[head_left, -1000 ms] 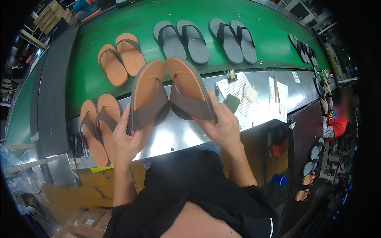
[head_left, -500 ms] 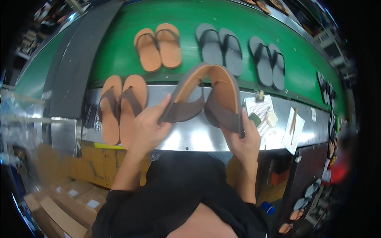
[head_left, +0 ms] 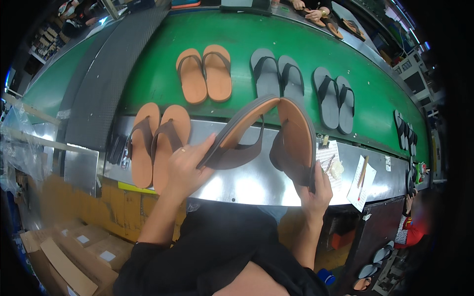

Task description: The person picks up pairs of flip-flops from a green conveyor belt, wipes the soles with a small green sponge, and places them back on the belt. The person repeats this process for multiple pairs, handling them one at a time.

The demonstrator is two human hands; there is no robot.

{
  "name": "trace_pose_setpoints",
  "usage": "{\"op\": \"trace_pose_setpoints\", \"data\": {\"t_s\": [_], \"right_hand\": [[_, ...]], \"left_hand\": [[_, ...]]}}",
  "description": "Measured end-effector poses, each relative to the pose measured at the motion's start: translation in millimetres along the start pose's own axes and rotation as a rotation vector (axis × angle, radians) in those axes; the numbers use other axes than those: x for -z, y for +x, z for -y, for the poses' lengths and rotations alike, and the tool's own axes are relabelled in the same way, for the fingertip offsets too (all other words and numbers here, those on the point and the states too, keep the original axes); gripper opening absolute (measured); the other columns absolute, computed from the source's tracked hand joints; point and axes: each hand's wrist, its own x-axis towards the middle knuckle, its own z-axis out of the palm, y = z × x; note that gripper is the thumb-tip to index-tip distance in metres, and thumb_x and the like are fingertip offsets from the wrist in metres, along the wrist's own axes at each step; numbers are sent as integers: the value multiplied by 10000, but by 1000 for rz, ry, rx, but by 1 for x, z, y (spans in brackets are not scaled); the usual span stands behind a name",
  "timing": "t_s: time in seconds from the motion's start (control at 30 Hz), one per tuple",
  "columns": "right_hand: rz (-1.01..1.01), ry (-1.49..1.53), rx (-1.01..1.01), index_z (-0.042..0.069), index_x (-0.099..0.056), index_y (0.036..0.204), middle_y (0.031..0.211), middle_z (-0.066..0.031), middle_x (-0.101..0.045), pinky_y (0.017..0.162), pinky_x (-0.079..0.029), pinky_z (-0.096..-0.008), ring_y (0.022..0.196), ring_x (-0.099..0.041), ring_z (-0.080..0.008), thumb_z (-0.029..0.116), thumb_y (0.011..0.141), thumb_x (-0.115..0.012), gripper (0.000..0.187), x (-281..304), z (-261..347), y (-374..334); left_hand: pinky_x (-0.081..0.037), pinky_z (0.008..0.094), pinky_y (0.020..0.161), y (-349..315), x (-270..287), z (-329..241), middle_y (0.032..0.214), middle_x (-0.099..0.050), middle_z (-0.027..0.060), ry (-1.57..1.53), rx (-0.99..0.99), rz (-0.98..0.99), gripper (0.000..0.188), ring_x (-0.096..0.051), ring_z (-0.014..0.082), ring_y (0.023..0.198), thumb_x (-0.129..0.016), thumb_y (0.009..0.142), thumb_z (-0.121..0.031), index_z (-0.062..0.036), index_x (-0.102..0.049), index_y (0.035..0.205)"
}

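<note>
My left hand (head_left: 186, 166) is closed on the heel or toe end of a brown flip-flop (head_left: 237, 157) with a tan footbed and a wide dark brown strap. Its mate, the second brown flip-flop (head_left: 302, 130), is gripped at the lower end by my right hand (head_left: 316, 190). Both are held tilted up above the metal ledge, their upper ends touching, footbeds facing inward. Next to my left hand, a pair of tan flip-flops (head_left: 143, 165) with brown straps lies on the ledge, partly covered by that hand.
Beyond the metal ledge (head_left: 237, 192) runs a green conveyor belt (head_left: 148, 74) bearing tan flip-flops (head_left: 217, 74) and grey flip-flops (head_left: 328, 98). Papers (head_left: 361, 185) with a pen lie at right. Cardboard boxes (head_left: 94, 246) stand at lower left. Co-workers' hands (head_left: 316, 14) are across the belt.
The held flip-flops have tilted, their lower ends spread slightly farther apart, while the upper ends stay together. The view has shifted, showing more of the far side and the co-worker's hands.
</note>
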Motion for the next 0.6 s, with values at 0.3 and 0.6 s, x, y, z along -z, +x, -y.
{"op": "trace_pose_setpoints", "data": {"t_s": [0.3, 0.6], "right_hand": [[-369, 22, 207, -61, -481, 1370, 847, -187, -601, 619, -463, -385, 694, -570, -316, -65, 786, -619, 599, 6, -28, -22], [33, 1031, -583, -38, -507, 1272, 1043, -66, -622, 779, -502, -276, 913, -604, -125, 147, 1025, -472, 310, -40, 24, -37]], "left_hand": [[-484, 356, 608, 7, 12, 24, 860, -675, 187, -69, -165, -188, 520, -643, 305, 699, -762, 716, -69, 50, -625, 1203], [-493, 301, 876, -18, -32, -13, 1139, -645, 104, -1104, 544, 171, 398, -611, 163, 1018, -480, 1044, -263, 57, -541, 1272]]}}
